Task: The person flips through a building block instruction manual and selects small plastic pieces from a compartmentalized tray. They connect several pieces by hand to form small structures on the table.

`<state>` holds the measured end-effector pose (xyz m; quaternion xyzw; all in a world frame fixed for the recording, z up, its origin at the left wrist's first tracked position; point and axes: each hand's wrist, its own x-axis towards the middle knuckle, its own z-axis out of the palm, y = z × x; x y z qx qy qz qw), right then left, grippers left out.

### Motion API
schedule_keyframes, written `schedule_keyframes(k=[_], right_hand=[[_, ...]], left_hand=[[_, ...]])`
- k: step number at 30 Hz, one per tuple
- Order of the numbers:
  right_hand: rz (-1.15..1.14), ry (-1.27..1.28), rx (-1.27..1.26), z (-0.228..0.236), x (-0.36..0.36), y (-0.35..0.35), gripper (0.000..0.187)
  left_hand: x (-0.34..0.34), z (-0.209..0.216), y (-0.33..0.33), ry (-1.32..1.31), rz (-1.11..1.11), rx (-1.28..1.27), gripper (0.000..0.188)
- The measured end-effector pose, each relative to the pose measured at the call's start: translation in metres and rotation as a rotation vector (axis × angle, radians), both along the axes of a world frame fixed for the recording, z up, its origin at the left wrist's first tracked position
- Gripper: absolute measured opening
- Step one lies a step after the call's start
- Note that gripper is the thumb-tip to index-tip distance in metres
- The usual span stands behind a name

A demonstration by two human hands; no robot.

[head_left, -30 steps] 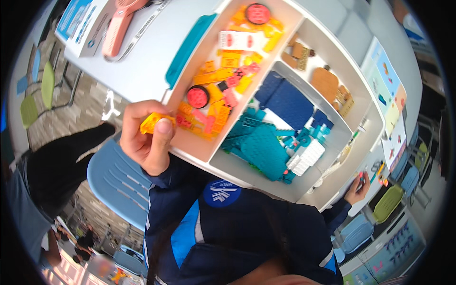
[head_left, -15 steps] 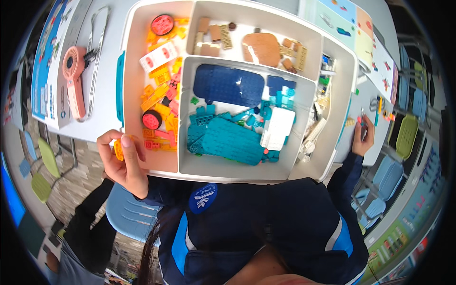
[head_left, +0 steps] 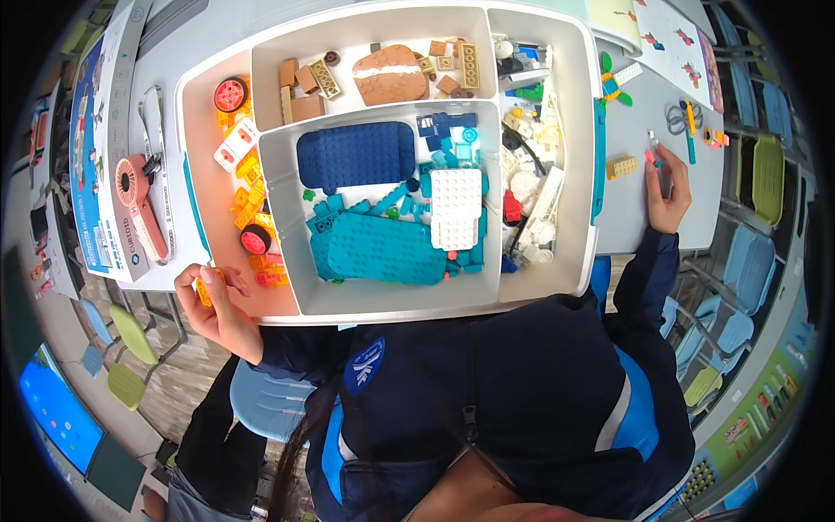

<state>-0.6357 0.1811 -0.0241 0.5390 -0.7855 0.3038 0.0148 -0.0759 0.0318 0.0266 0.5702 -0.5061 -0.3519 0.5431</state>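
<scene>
Beside the near left corner of a white sorting tray [head_left: 400, 315], my left hand [head_left: 222, 315] pinches a small orange brick [head_left: 210, 285] between thumb and fingers. On the right, past the tray's side, my right hand [head_left: 668, 198] has its fingers closed around a tiny coral piece [head_left: 651, 157]; the fingertips partly hide it. A tan brick [head_left: 621, 167] lies on the table just left of that hand. The tray holds orange bricks with red wheels [head_left: 230, 94], brown plates [head_left: 391, 76], a dark blue plate [head_left: 355, 155], teal plates [head_left: 383, 248] and white parts [head_left: 544, 200].
On the right table lie a grey-handled tool [head_left: 684, 120], a small flower-like build [head_left: 614, 85] and open instruction sheets [head_left: 670, 39]. A pink handheld fan [head_left: 139, 204] and a printed box [head_left: 96, 157] stand at left. Another person's dark-clothed leg [head_left: 213, 418] shows lower left.
The view has shifted, so the tray sits further left and more of the right table shows. My left hand still holds the orange brick; my right hand stays by the small pieces.
</scene>
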Motion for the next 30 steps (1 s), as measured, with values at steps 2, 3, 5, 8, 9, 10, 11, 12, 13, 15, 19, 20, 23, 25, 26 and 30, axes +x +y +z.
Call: schedule_keyframes(k=[2,3,5,8,9,10,11,12,13,15,19,20,23,25,26,30], right_hand=[[0.009,-0.014,-0.001,-0.003,-0.001,0.000,0.031],[0.012,-0.014,0.006,-0.001,0.000,0.001,0.031],[0.029,-0.011,-0.023,-0.002,0.000,-0.001,0.028],[0.060,-0.014,-0.038,-0.004,-0.002,0.001,0.025],[0.067,-0.015,-0.037,-0.004,-0.002,0.000,0.024],[0.072,-0.022,-0.040,-0.003,-0.003,-0.001,0.023],[0.076,-0.030,-0.044,-0.002,-0.003,0.000,0.023],[0.081,-0.041,-0.051,-0.002,-0.003,0.001,0.022],[0.080,-0.052,-0.050,-0.003,-0.004,0.001,0.022],[0.077,-0.071,-0.047,-0.003,-0.004,0.000,0.021],[0.053,-0.077,-0.050,-0.003,-0.003,-0.001,0.020],[0.042,-0.089,-0.050,-0.003,-0.002,0.000,0.020],[0.024,-0.112,-0.032,-0.006,-0.006,0.002,0.020],[0.012,-0.109,-0.028,-0.005,-0.004,0.000,0.019],[0.005,-0.103,-0.039,-0.003,-0.003,-0.002,0.019],[-0.009,-0.107,-0.045,-0.004,0.001,-0.004,0.017]], left_hand=[[-0.004,0.002,0.000,-0.032,0.003,-0.010,0.013],[-0.005,0.002,-0.001,-0.041,0.002,-0.011,0.013],[-0.007,0.002,-0.002,-0.061,0.001,-0.013,0.014],[-0.009,0.004,0.002,-0.082,0.036,-0.015,0.014],[-0.009,0.004,0.000,-0.093,0.035,-0.023,0.015],[-0.009,0.004,-0.001,-0.103,0.040,-0.025,0.015],[-0.010,0.001,-0.002,-0.114,0.045,-0.027,0.015],[-0.010,0.001,-0.003,-0.128,0.050,-0.032,0.015],[-0.012,0.002,-0.002,-0.140,0.054,-0.035,0.014],[-0.012,0.003,-0.002,-0.165,0.065,-0.029,0.013],[-0.014,0.004,-0.002,-0.152,0.074,-0.015,0.013],[-0.014,0.003,-0.002,-0.136,0.075,-0.012,0.012],[-0.013,0.004,-0.002,-0.140,0.083,-0.007,0.013],[-0.010,0.004,-0.003,-0.133,0.079,-0.008,0.013],[-0.010,0.003,-0.005,-0.143,0.089,-0.009,0.013],[-0.015,0.007,-0.003,-0.175,0.121,0.031,0.012]])
